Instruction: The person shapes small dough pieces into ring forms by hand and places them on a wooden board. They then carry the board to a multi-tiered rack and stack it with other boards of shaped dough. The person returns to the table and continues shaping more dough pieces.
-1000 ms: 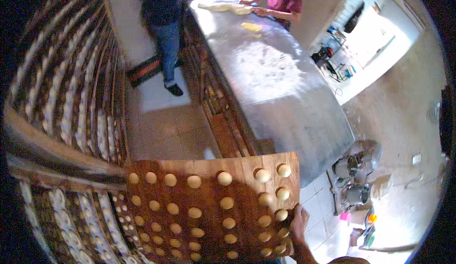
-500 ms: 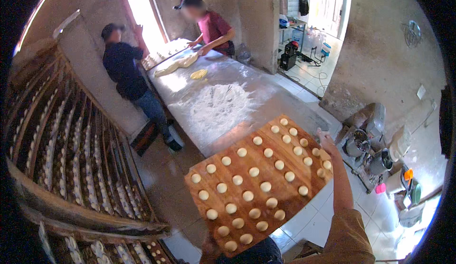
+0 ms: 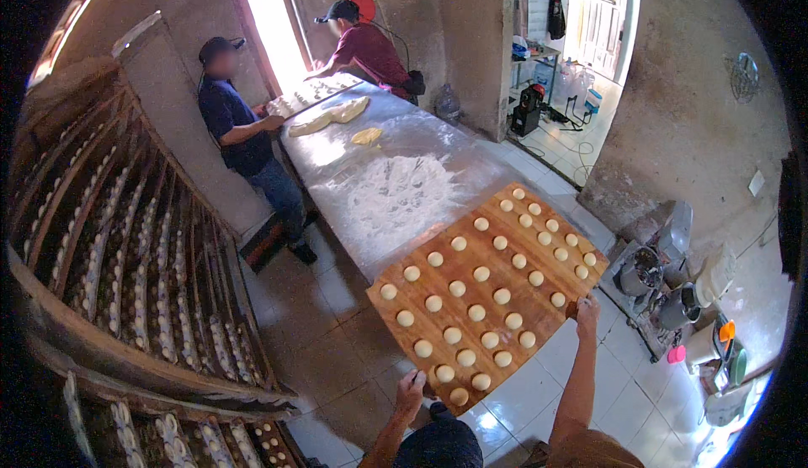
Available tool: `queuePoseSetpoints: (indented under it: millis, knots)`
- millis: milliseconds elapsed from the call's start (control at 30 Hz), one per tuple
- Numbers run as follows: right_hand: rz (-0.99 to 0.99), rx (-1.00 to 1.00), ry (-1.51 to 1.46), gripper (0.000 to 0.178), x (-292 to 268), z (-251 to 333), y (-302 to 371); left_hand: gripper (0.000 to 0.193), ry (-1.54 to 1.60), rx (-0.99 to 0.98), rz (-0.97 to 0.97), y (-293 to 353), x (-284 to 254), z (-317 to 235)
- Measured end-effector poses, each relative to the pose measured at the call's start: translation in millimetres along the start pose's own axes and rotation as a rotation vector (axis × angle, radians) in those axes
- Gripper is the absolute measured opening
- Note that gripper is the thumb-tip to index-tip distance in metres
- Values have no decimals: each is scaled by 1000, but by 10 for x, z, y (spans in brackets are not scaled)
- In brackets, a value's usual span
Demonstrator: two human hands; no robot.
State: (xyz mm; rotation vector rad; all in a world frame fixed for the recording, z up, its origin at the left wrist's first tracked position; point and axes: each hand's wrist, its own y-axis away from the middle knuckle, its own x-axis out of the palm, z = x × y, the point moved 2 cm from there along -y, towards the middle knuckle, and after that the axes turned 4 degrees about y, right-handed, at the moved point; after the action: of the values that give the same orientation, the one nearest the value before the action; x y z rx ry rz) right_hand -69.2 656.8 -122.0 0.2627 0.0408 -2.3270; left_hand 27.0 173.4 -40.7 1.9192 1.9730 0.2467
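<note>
A wooden board (image 3: 505, 312) carries several small round dough balls (image 3: 476, 312) in rows. I hold it level in front of me, over the tiled floor and the near end of the table. My left hand (image 3: 410, 389) grips its near left edge. My right hand (image 3: 587, 310) grips its right edge, with the forearm rising from the lower edge of the view.
A long metal table (image 3: 471, 169) dusted with flour (image 3: 396, 194) runs away from me, with dough pieces at its far end. Two people stand there working. A tall wooden rack (image 3: 126, 283) of loaded boards fills the left. Machines and buckets (image 3: 673, 291) stand at the right.
The view has swung away from the rack toward the table. The board has moved right and forward, from beside the rack to over the table's near end, still in both hands.
</note>
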Motion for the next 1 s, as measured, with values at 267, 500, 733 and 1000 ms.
queuePoseSetpoints:
  millis: [267, 500, 733, 1000]
  knots:
    - [67, 12, 294, 47, 118, -359, -472, 21, 70, 138, -99, -476, -7, 308]
    - [213, 197, -688, 35, -15, -1308, 416, 37, 659, 82, 171, 21, -210, 1252]
    - [662, 399, 200, 31, 1855, -3661, 4922, 40, 166, 90, -530, 1853, -2457, 4402]
    - [1405, 357, 320, 27, 4690, -4385, 9390, 53, 978, -792, -957, 4532, -2635, 5756]
